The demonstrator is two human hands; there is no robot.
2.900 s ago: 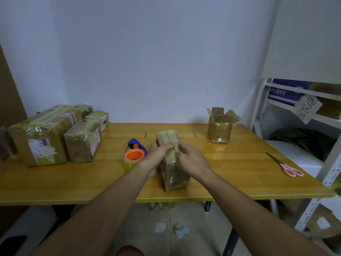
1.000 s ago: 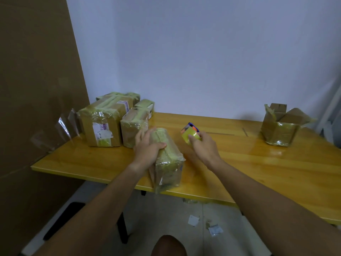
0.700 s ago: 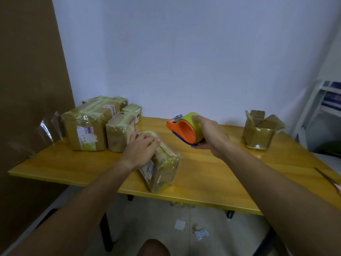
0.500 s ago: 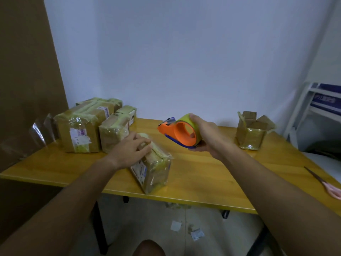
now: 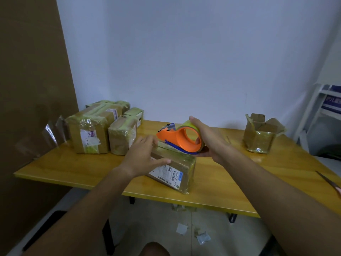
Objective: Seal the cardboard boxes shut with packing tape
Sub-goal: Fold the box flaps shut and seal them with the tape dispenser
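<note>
The head view looks down on a yellow wooden table point(image 5: 239, 183) set against a pale wall. At the far left a brown board point(image 5: 31, 89) stands upright, with scraps of clear film point(image 5: 53, 133) at its foot. At about ten o'clock on the tabletop sits a cluster of taped boxes: a large parcel point(image 5: 90, 132) with white labels, a smaller taped box point(image 5: 121, 137) just beside it on the right, and two more behind (partly hidden).

Near the middle, toward the front edge, lies the box being sealed point(image 5: 177, 169), on its side with a printed shipping label facing the camera. The left hand point(image 5: 144, 157) rests on its left end, fingers fairly straight across the top and thumb laid along the near face, steadying it rather than clutching it.

Just above and behind that box, at about twelve o'clock, the right hand point(image 5: 208, 139) holds the orange tape dispenser point(image 5: 182, 139) off the table, fingers curled over the yellow-green roll and thumb underneath; its blue-edged cutter end points left, toward the left hand's fingertips.

At two o'clock stands an open box point(image 5: 260, 135), flaps up, its sides wrapped in tape. At the right edge, around four o'clock, a pair of scissors point(image 5: 328, 181) lies partly out of frame, and a white shelf unit point(image 5: 317, 111) rises behind. Paper scraps point(image 5: 191, 233) lie on the floor below.
</note>
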